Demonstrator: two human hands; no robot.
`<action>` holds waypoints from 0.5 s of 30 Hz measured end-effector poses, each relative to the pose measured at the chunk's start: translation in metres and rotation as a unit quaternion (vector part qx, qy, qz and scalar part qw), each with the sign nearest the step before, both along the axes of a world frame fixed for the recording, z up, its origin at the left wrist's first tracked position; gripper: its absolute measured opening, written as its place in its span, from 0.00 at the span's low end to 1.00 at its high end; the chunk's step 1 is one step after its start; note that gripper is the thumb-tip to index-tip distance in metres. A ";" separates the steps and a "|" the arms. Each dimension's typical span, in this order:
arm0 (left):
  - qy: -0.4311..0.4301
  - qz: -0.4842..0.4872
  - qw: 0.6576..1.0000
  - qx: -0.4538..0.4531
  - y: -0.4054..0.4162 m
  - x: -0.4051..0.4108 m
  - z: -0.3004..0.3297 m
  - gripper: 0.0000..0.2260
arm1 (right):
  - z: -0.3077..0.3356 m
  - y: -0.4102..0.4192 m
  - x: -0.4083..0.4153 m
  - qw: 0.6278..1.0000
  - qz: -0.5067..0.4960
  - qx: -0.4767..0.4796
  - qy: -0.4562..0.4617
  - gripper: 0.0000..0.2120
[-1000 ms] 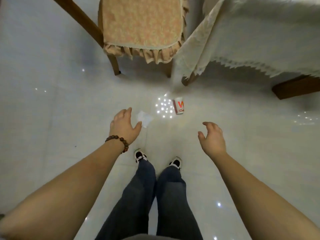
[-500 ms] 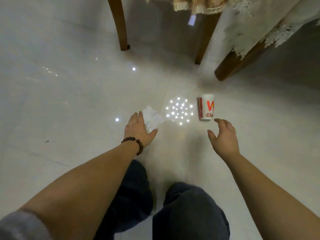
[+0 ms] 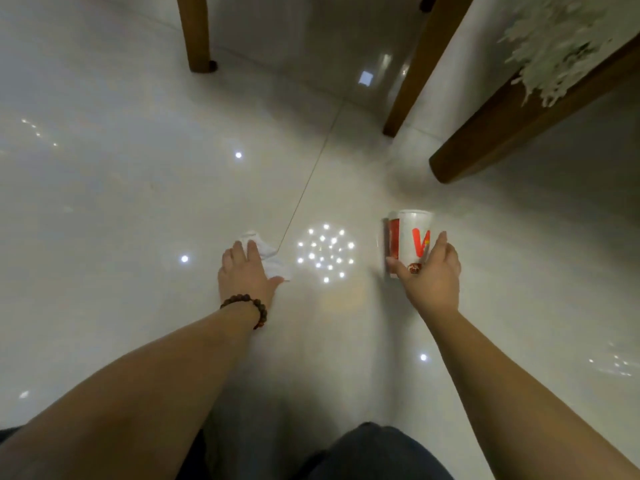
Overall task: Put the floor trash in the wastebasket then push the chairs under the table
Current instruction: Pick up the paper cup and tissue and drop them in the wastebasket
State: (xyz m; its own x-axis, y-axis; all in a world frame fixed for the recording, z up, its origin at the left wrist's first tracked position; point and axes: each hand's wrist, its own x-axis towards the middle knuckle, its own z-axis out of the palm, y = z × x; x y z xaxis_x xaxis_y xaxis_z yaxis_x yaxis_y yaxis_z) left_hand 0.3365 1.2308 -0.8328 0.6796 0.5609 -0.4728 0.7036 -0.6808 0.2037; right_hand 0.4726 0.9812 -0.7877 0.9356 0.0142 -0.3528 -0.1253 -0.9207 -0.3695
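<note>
A crumpled white tissue [image 3: 273, 260] lies on the glossy pale tile floor. My left hand [image 3: 244, 276], with a bead bracelet at the wrist, lies flat on its left part, fingers over it and thumb spread along its near edge. To the right a white paper cup [image 3: 410, 237] with red print lies on its side. My right hand [image 3: 433, 280] wraps it from the near side, thumb on the left wall and fingers over the right. No wastebasket is in view.
Two wooden chair legs [image 3: 197, 32] [image 3: 412, 74] stand at the top. A thicker table leg [image 3: 519, 112] slants in from the right under a lace tablecloth edge [image 3: 554, 39]. My knees in dark trousers [image 3: 377, 452] fill the bottom edge.
I have crouched lower and the floor is much closer. My left hand came down onto the tissue. My right hand reached forward and closed around the cup.
</note>
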 end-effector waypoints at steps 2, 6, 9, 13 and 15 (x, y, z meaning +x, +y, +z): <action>-0.028 -0.033 0.999 0.027 -0.006 -0.001 -0.001 0.26 | -0.006 0.003 0.008 1.000 -0.009 -0.001 0.006 0.54; -0.021 -0.034 0.999 -0.022 -0.010 0.002 0.004 0.21 | -0.011 0.014 0.018 0.998 -0.046 -0.008 0.032 0.56; -0.058 -0.005 0.997 -0.047 -0.016 0.010 0.011 0.15 | -0.014 0.020 0.021 0.996 -0.078 -0.004 0.046 0.51; -0.113 0.005 0.991 -0.069 -0.022 0.022 0.025 0.12 | -0.012 0.028 0.019 0.998 -0.055 0.026 0.006 0.39; -0.140 0.019 0.987 -0.081 -0.022 0.029 0.039 0.12 | -0.002 0.034 0.015 0.997 -0.038 0.063 -0.021 0.40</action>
State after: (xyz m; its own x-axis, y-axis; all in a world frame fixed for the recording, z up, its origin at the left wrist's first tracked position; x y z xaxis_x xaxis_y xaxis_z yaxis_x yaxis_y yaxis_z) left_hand 0.3654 1.2087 -0.7934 0.7766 0.5211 -0.3541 0.6283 -0.5981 0.4976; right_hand 0.4873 1.0154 -0.7893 0.9495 -0.0154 -0.3134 -0.1748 -0.8553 -0.4877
